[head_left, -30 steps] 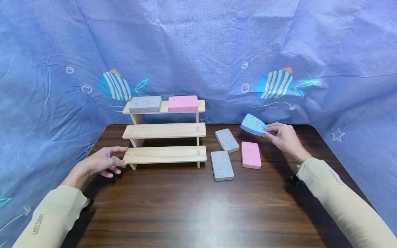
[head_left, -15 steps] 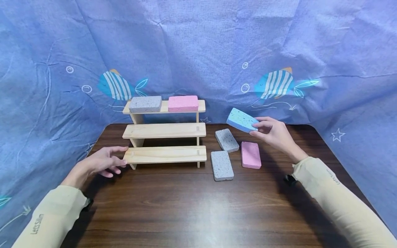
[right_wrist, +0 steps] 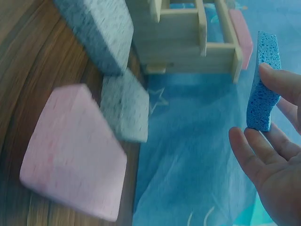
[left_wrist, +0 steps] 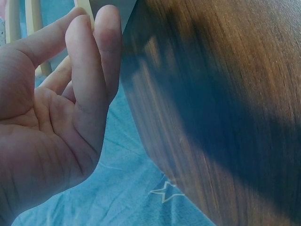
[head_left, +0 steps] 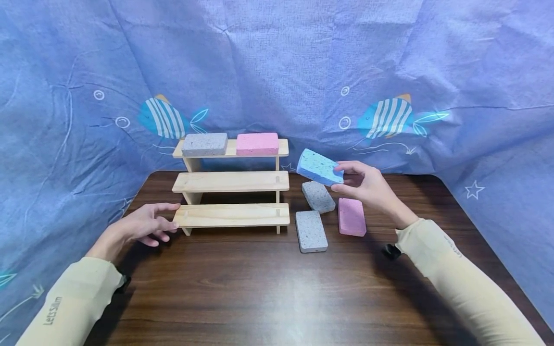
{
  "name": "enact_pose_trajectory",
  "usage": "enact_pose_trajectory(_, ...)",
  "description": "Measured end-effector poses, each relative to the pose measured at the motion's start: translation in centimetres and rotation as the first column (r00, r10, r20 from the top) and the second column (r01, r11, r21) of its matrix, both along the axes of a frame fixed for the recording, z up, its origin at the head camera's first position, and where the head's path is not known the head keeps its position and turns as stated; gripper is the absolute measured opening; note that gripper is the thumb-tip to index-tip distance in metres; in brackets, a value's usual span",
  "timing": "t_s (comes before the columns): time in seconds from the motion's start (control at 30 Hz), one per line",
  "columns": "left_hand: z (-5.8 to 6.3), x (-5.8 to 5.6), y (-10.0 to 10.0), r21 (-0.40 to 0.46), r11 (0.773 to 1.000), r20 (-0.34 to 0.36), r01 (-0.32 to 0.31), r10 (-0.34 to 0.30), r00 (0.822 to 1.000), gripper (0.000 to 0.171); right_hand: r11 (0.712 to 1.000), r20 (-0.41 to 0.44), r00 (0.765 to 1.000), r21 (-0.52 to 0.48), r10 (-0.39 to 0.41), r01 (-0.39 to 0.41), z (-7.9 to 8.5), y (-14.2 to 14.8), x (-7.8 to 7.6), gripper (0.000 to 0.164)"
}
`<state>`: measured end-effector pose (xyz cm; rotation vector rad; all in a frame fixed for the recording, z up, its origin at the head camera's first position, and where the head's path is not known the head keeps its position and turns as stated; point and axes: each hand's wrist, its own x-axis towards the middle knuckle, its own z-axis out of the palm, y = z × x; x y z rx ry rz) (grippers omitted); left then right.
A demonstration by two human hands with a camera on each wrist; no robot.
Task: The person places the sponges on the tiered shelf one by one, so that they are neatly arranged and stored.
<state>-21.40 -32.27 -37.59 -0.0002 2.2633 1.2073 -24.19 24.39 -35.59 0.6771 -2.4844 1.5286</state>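
My right hand (head_left: 368,185) pinches a blue sponge (head_left: 320,167) by its right end, thumb below and fingers above. The sponge hangs tilted in the air, right of a three-step wooden stand (head_left: 231,215) and above the rear grey sponge (head_left: 318,196). In the right wrist view, the blue sponge (right_wrist: 268,47) shows edge-on. My left hand (head_left: 144,225) holds the left end of the stand's lowest step between thumb and index finger; the other fingers hang loosely curled. On the top step lie a grey sponge (head_left: 205,144) and a pink sponge (head_left: 257,144).
A second loose grey sponge (head_left: 311,231) and a pink sponge (head_left: 352,217) lie on the dark wooden table (head_left: 242,288), right of the stand. Blue fish-patterned cloth (head_left: 277,67) hangs behind the table and along its sides.
My right hand has carried the blue sponge leftward and slightly up, from beyond the loose pink sponge to above the rear grey one. My left hand has stayed at the stand.
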Motion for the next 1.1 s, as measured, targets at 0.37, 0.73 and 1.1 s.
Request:
enact_pose_trajectory(0.37,0.7,0.2,-0.2,-0.011,1.000,-0.029,0.008,-0.008,1.000,0.078,0.991,0.003,0.995,-0.086,0.101,-0.100,0.6,-4.6,-0.6,0.045)
enact_pose_trajectory(0.73,-0.2,0.3,0.6,0.005,1.000,-0.022,0.002,-0.002,1.000,0.077,0.973,-0.106,0.971,0.110,0.213,-0.201,0.1,-8.1,-1.1,0.038)
enact_pose_trajectory(1.1,0.1,0.4,0.2,-0.004,1.000,-0.012,-0.013,0.013,1.000,0.076,0.945,-0.043,0.949,0.114,0.313,-0.307,0.6,-13.0,-1.3,0.038)
